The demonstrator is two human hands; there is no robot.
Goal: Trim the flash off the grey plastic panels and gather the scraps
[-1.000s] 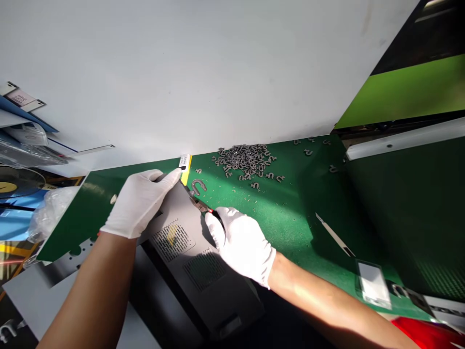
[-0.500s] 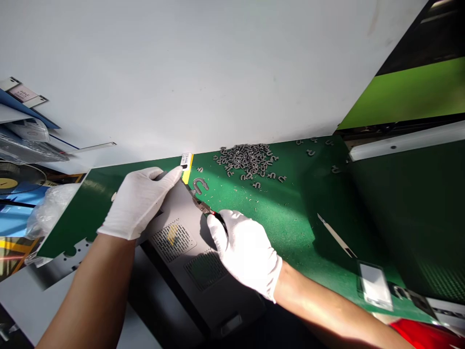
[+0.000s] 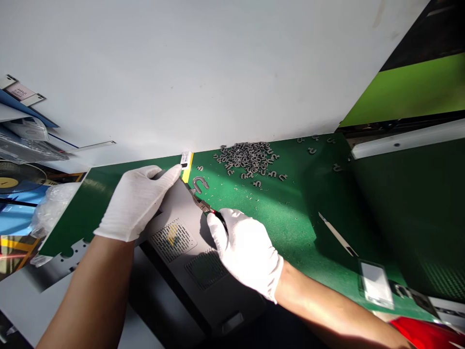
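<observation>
Right hand [image 3: 245, 252] is gripping pliers [image 3: 204, 205], their tips apparently touching the grey housing [image 3: 200, 246] sitting at seven o'clock; left hand [image 3: 132, 203] is clasping its far corner, U-shaped pieces [image 3: 249, 159] lying heaped at one!

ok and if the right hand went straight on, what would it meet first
Its plier-like tool would likely meet the grey hook first, near the edge of the grey housing; whether they touch, I can't tell.
</observation>
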